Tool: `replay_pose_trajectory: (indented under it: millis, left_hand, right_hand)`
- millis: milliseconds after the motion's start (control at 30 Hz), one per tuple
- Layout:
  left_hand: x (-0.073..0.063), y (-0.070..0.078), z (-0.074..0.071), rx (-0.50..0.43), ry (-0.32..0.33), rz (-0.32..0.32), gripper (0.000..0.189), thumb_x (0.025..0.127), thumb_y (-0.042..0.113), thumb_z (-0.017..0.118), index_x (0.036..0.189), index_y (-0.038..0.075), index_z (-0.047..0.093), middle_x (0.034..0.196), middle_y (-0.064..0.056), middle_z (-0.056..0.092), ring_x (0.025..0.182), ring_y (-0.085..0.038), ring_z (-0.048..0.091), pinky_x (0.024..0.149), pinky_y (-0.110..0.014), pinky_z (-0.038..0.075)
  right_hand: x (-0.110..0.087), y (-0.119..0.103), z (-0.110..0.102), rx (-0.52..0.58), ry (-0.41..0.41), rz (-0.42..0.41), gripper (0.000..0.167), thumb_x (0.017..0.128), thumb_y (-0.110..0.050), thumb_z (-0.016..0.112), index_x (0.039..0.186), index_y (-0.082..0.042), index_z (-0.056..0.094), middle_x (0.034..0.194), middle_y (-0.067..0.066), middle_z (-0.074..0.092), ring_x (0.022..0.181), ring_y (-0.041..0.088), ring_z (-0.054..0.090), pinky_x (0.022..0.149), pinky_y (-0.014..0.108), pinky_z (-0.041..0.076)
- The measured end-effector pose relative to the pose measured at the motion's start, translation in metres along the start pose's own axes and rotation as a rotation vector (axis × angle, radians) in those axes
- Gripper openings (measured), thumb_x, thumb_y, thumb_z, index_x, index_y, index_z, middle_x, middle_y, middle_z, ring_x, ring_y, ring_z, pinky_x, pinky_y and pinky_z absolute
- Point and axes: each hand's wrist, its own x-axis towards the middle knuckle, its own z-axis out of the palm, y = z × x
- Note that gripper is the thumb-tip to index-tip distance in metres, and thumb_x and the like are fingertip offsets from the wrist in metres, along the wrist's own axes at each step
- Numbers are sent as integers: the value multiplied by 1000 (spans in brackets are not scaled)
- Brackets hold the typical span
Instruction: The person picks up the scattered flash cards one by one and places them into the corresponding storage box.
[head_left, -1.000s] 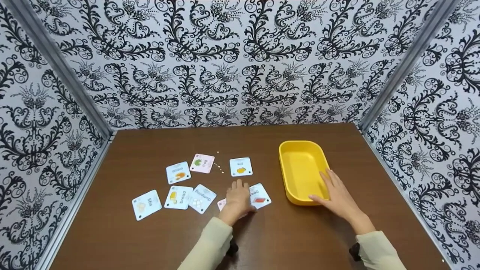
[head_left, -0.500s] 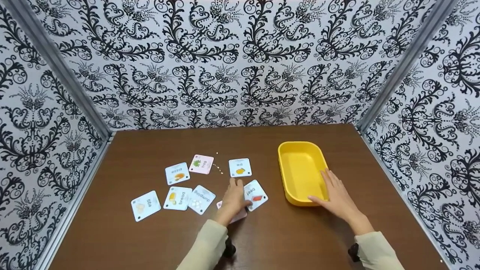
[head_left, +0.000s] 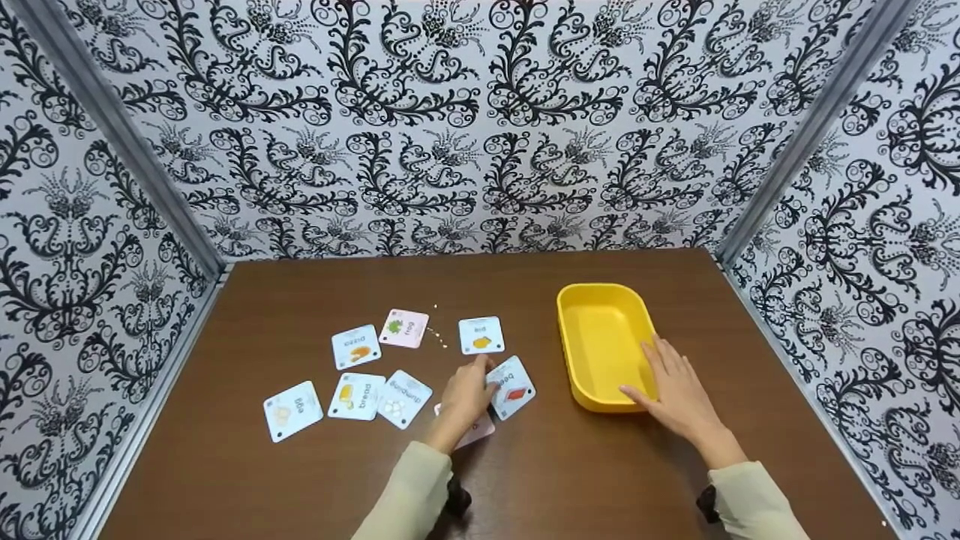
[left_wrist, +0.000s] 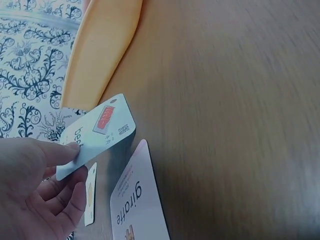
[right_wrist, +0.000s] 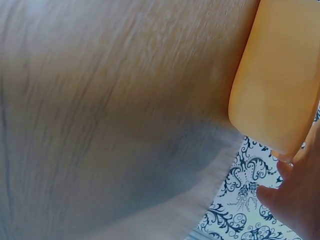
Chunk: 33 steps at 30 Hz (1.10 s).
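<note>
My left hand (head_left: 466, 395) pinches the beef flashcard (head_left: 512, 386) between thumb and fingers. In the left wrist view the beef flashcard (left_wrist: 100, 131) is tilted up off the table, its picture facing the camera. A pink-edged giraffe flashcard (left_wrist: 141, 200) lies under that hand, partly hidden by it in the head view. My right hand (head_left: 684, 397) rests at the near right corner of a yellow plastic bin (head_left: 574, 367), fingers extended along the right rim and thumb over the near rim. In the right wrist view only part of the right hand (right_wrist: 295, 192) shows, beyond the bin.
Several more flashcards lie face up on the brown table (head_left: 315, 487): egg (head_left: 292, 411), bread (head_left: 357, 396), dumpling (head_left: 403, 400), pizza (head_left: 356, 346), frog (head_left: 403, 328) and one with a yellow picture (head_left: 481, 334). Patterned walls (head_left: 480, 150) enclose the back and sides.
My left hand has drawn the beef flashcard leftward and lifted it off the table, uncovering more of the pink flashcard. My right hand has stayed at the bin.
</note>
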Motion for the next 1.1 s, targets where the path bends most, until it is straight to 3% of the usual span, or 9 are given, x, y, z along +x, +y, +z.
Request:
replay_pose_trajectory:
  millis: [200, 433, 700, 867, 1100]
  left_hand:
    - [0, 3, -2, -82, 35, -14, 13, 89, 14, 72, 100, 11, 64, 91, -10, 73, 80, -28, 70, 68, -44, 55]
    - [4, 9, -5, -312, 30, -99, 9, 91, 14, 70, 97, 10, 65, 90, -5, 71, 79, -15, 62, 71, -34, 52]
    - [6, 19, -7, -561, 19, -40, 12, 91, 7, 65, 99, -2, 64, 91, -19, 75, 80, -17, 67, 69, -23, 52]
    - [8, 30, -3, -622, 17, -4, 14, 90, 7, 65, 99, -4, 63, 91, -21, 75, 86, -22, 70, 75, -23, 52]
    - [11, 47, 10, -683, -18, -12, 13, 89, 4, 66, 97, -5, 62, 90, -22, 75, 80, -16, 67, 71, -20, 49]
  right_hand:
    - [-2, 2, 4, -24, 23, 19, 87, 92, -54, 60, 154, 0, 31, 162, 25, 24, 148, 43, 25, 118, 66, 21]
    - [-3, 4, 6, -86, 52, 21, 82, 93, -52, 58, 153, -2, 34, 162, 23, 24, 148, 42, 25, 117, 67, 21]
    - [-3, 3, 8, -94, 60, 3, 76, 94, -47, 59, 153, -5, 35, 163, 23, 23, 147, 42, 26, 116, 67, 23]
    - [-1, 3, 9, -80, 74, -21, 71, 94, -43, 60, 152, -6, 39, 162, 24, 23, 146, 42, 28, 115, 68, 25]
    - [-3, 3, 11, -91, 62, -19, 68, 94, -43, 59, 150, -7, 43, 163, 24, 22, 147, 42, 27, 115, 68, 26]
